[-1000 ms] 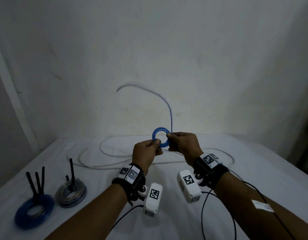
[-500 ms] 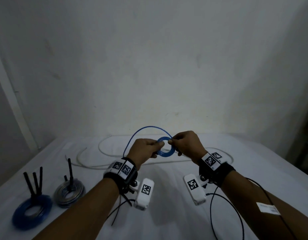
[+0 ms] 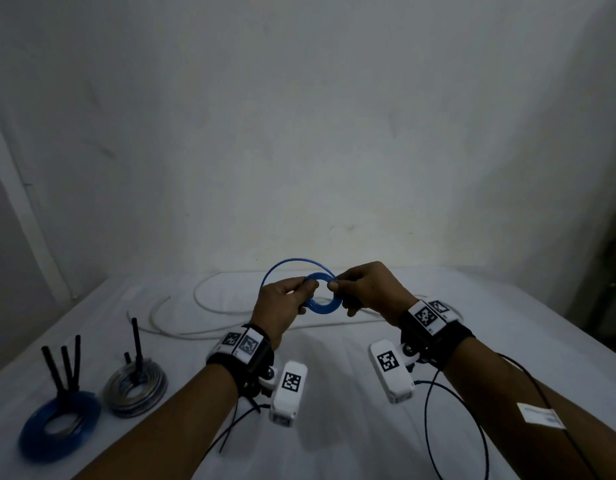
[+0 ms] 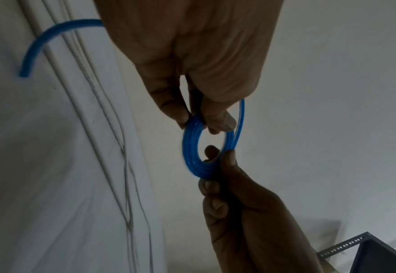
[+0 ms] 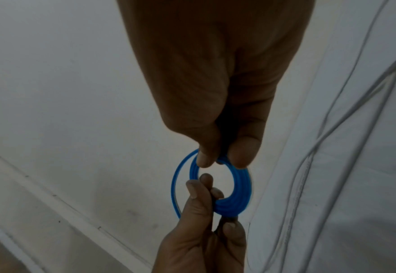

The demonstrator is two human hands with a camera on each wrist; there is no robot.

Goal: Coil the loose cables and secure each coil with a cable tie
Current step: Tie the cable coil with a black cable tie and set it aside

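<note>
A small blue cable coil (image 3: pixel 322 303) hangs above the table between both hands. My left hand (image 3: pixel 286 299) pinches its left side and my right hand (image 3: pixel 362 289) pinches its right side. One wider loose loop (image 3: pixel 289 263) of the same blue cable arcs over the coil. In the left wrist view thumb and finger pinch the blue coil (image 4: pixel 193 147), and the cable's free end (image 4: pixel 26 70) curls out at the left. In the right wrist view my right hand's fingertips clamp the top of the blue coil (image 5: pixel 239 190), the left hand grips below.
A loose white cable (image 3: pixel 202 306) snakes across the white table (image 3: pixel 507 341) behind my hands. At the front left lie a tied blue coil (image 3: pixel 57 420) and a tied grey coil (image 3: pixel 135 388), black tie tails sticking up. Black wrist-camera leads (image 3: pixel 455 427) trail near my right forearm.
The long free tail that stood high above the coil has been wound down into a small loop over it. Both hands have stayed on the coil.
</note>
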